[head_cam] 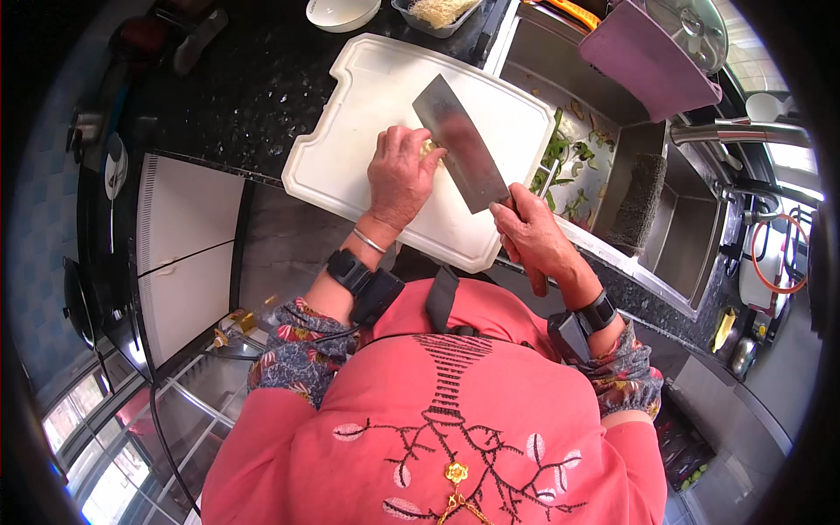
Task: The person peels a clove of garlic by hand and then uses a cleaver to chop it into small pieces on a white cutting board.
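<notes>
My right hand [533, 226] grips the handle of a broad cleaver [462, 147], its blade tilted over the white plastic cutting board [354, 164]. Under the fingertips of my left hand [401, 172] lies a small pale yellow piece of food [428, 149], mostly covered by the fingers. The blade is close beside those fingertips; whether it touches the food cannot be made out. The board rests on a black speckled counter, and its near right corner reaches past the counter edge toward my body.
To the right, a steel sink [682, 262] holds green peelings [574, 154] and a dark mesh scrubber [640, 203]. The faucet [735, 134] juts over it. Beyond the board stand a white bowl [342, 14] and a plastic tray of dried noodles [441, 10]. A purple cloth [650, 59] hangs behind the sink.
</notes>
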Action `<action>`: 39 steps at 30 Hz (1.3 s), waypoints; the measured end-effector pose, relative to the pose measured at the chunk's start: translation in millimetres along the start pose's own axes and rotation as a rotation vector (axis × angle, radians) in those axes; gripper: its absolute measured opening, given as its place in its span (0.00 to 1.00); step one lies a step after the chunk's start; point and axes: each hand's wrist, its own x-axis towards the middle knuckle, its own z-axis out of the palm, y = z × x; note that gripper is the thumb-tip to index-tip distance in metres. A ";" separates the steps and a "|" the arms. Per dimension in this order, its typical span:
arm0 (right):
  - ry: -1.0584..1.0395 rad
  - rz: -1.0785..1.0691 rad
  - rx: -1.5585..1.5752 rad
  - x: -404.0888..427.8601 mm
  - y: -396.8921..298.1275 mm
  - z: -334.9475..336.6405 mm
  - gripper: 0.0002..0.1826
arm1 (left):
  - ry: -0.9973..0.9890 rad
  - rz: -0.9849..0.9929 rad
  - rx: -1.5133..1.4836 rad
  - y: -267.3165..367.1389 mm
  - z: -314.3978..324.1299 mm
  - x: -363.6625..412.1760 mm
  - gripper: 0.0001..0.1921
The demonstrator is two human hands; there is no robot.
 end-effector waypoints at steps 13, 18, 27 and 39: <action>-0.011 0.004 0.335 -15.1 5.5 -9.7 0.14 | 0.040 0.052 0.114 0.7 2.3 2.9 0.08; -0.041 0.001 0.366 -15.2 4.8 -6.4 0.14 | 0.024 0.080 0.031 9.5 6.7 4.0 0.08; -0.038 -0.019 0.362 -19.0 7.9 -14.1 0.14 | 0.068 0.037 0.209 -14.5 -6.4 -0.8 0.06; 0.268 -0.683 -0.672 -21.2 19.0 -13.5 0.16 | 0.019 0.094 0.076 -9.9 -81.4 45.3 0.05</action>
